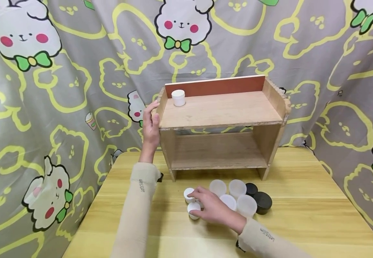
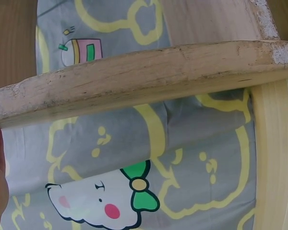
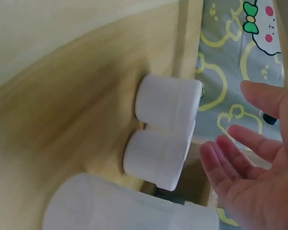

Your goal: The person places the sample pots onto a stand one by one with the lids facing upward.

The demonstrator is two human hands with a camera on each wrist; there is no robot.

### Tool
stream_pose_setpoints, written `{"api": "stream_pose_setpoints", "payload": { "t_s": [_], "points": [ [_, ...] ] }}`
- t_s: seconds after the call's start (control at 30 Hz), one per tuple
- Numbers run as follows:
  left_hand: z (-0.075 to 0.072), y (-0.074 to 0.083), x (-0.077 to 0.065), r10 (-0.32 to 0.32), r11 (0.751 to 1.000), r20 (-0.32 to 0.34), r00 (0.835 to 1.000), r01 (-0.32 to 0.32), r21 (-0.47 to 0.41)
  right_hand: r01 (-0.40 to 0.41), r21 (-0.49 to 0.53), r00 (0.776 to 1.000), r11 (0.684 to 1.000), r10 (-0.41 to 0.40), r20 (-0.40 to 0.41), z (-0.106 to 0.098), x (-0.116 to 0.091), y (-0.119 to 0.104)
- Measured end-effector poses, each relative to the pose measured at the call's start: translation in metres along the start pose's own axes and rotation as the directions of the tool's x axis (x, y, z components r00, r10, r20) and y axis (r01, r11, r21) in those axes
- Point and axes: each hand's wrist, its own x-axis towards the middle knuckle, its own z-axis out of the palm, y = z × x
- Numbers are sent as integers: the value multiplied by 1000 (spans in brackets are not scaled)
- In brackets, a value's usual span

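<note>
A small wooden shelf (image 1: 220, 111) stands on the table, one white jar (image 1: 178, 98) at the left of its top board. My left hand (image 1: 150, 127) touches the outer face of the shelf's left side panel (image 2: 134, 86), its fingers fairly straight. Over a group of small white lidded jars on the table hovers my right hand (image 1: 213, 208), thumb and fingers spread. Two jars show most, a rear one (image 1: 189, 194) and a front one (image 1: 194, 210). In the right wrist view the hand (image 3: 254, 158) is apart from the white jars (image 3: 158, 153), nothing between its fingers.
Several translucent round containers (image 1: 237, 187) stand right of the white jars, partly behind my right hand. Beside them are a small black container (image 1: 251, 189) and a larger black one (image 1: 263, 203). A patterned curtain (image 1: 122, 71) hangs around the table (image 1: 302, 200).
</note>
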Motion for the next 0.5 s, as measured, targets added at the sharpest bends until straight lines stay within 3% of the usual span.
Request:
{"api": "stream_pose_setpoints", "payload": {
  "t_s": [0.5],
  "points": [
    [0,0,0,3,1000,-1,1000,-3,-22,-12,-12,1000,1000,12,3,12,-2,1]
  ]
}}
